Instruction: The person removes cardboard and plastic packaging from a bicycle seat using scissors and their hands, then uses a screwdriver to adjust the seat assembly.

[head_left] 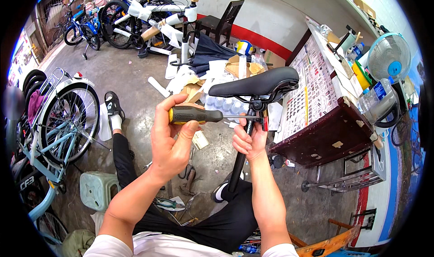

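My left hand (168,150) is closed round the black and yellow handle of a screwdriver (199,115). The screwdriver lies level, its thin shaft reaching right to a small bracket on a seat post. My right hand (254,144) grips that black seat post (238,169) just below the saddle, beside the bracket. A small red reflector (265,121) sits at the bracket, next to my right fingers. The black bicycle saddle (253,83) tops the post, its nose pointing left. The post slants down to my black-trousered leg. My fingers partly cover the bracket and the screwdriver's tip.
A light-blue bicycle (68,126) and a pale plastic stool (97,191) stand at left. Pliers (166,203) and other tools lie on the floor between my legs. Packing scraps (192,92) are heaped ahead. A dark-red desk (327,135) with a fan (389,58) is at right.
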The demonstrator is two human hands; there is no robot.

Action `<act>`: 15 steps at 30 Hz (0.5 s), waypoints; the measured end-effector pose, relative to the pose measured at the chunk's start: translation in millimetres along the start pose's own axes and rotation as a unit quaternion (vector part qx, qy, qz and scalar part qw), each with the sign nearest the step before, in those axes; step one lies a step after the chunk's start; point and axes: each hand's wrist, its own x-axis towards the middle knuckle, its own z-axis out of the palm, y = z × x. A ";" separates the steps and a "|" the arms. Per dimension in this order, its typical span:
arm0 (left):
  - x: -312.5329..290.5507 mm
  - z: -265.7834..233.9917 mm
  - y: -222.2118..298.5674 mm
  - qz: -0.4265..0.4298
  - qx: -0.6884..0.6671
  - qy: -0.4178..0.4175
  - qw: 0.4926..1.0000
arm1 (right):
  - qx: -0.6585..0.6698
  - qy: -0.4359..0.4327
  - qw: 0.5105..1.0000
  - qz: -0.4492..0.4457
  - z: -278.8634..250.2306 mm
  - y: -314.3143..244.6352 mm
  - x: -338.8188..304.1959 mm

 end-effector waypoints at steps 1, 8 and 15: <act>-0.5 -0.2 0.5 0.001 0.005 0.001 1.000 | -0.009 0.004 1.000 -0.005 0.7 0.4 0.3; -2.5 0.4 -3.2 0.002 0.030 -0.024 0.999 | -0.012 0.020 1.000 -0.007 0.1 -0.8 0.1; -2.8 2.7 -2.5 0.033 0.073 -0.004 0.997 | -0.064 0.051 0.996 -0.020 2.7 -2.3 0.2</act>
